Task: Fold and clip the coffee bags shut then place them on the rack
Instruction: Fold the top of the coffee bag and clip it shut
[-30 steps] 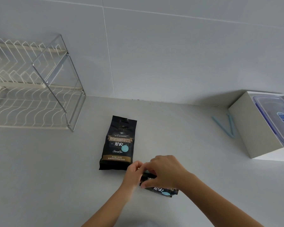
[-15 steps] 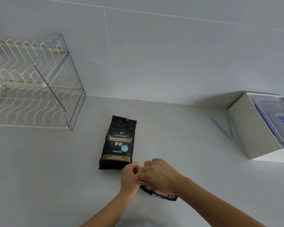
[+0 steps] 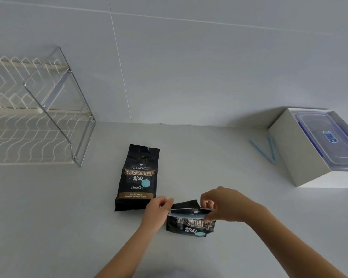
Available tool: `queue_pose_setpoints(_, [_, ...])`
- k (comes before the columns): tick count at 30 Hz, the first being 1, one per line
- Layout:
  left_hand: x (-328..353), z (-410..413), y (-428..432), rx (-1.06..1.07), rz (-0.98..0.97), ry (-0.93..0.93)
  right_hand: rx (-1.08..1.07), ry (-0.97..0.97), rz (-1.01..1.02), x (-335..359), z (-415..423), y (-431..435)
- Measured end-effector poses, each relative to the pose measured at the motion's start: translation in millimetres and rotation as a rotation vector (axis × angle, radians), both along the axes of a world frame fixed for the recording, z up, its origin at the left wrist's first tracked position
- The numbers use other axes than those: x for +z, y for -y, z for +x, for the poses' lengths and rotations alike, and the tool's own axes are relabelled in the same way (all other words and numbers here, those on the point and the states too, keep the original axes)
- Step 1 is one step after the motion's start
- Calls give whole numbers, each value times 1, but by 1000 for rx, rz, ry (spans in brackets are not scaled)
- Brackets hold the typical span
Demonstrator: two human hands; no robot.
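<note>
A black coffee bag (image 3: 191,223) lies near me on the white counter, its top folded over. A light blue clip (image 3: 186,212) runs across the fold. My left hand (image 3: 158,207) pinches the clip's left end and my right hand (image 3: 227,205) grips its right end and the bag's folded top. A second black coffee bag (image 3: 137,177) lies flat just beyond, unfolded, untouched. The white wire rack (image 3: 34,127) stands at the far left against the wall.
Another light blue clip (image 3: 264,150) lies open in a V at the right, next to a white box (image 3: 301,157) holding a clear lidded container (image 3: 327,137). The tiled wall closes the back of the counter.
My hands have drawn apart along the top of the near bag, uncovering the folded top and the blue clip across it. The far bag has not moved.
</note>
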State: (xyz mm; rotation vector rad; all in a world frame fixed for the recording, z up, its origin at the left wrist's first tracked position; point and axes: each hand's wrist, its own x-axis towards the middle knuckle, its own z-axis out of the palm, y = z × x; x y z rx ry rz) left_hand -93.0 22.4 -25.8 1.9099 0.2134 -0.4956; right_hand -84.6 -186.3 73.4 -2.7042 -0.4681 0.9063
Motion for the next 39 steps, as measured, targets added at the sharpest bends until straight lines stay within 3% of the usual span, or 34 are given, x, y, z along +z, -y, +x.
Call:
queue_pose_setpoints(4, [38, 3, 10, -50, 227, 329, -68, 83, 17, -7, -11, 11])
queue_pose_setpoints(7, [71, 10, 23, -233, 48, 249, -101, 174, 115, -14, -16, 6])
queue_pose_setpoints(9, [81, 10, 33, -469, 115, 268, -170, 206, 212, -18, -20, 6])
queue_pose_setpoints(11, [78, 8, 39, -568, 275, 435, -252, 204, 316, -20, -26, 10])
queue_pose_setpoints(14, [63, 3, 41, -582, 394, 607, -403, 257, 481, -29, -42, 18])
queue_pose_setpoints(17, [53, -2, 43, -564, 364, 664, -527, 354, 622, -44, -61, 19])
queue_pose_setpoints(22, [51, -4, 44, -520, 348, 755, -667, 357, 771, -56, -69, 16])
queue_pose_setpoints(30, [45, -9, 36, -472, 331, 836, -741, 399, 794, -71, -67, 8])
queue_pose_setpoints(33, [42, -10, 37, -498, 308, 773, -830, 332, 774, -78, -71, 15])
queue_pose_setpoints(36, [47, -1, 35, -516, 305, 678, -771, 320, 724, -75, -69, 23])
queue_pose_setpoints(39, [57, 8, 37, -677, 403, 658, -699, 335, 667, -68, -67, 23])
